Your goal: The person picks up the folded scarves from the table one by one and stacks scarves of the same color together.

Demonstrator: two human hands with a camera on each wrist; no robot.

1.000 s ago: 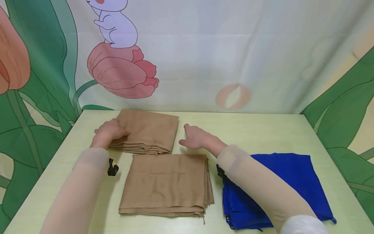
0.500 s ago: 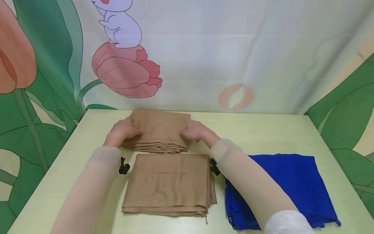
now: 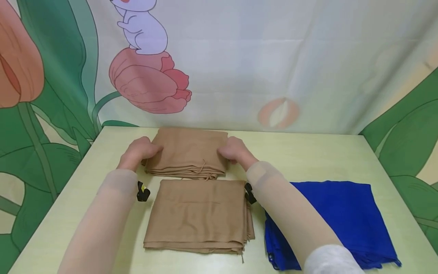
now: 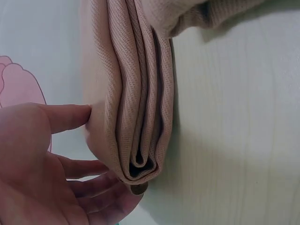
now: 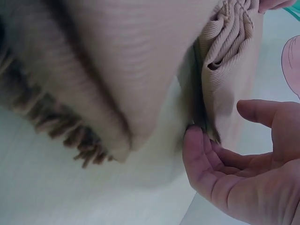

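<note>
The far tan cloth [image 3: 188, 152] is a matt woven fabric with a fine ribbed twill texture; the near tan cloth [image 3: 198, 215] has the same weave and frayed, fringed edges. The blue cloth [image 3: 337, 220] looks matt too. The bench [image 3: 308, 156] is smooth, pale, faintly wood-grained.

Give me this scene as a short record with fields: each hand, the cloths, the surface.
left hand: fingers against the left edge of the far folded tan cloth, thumb on top
right hand: fingers at that cloth's right edge, thumb above it
near folded tan cloth: flat, just in front of the far one, untouched
folded blue cloth: right of the near tan cloth, partly under the right forearm
surface: pale yellow-green table
</note>
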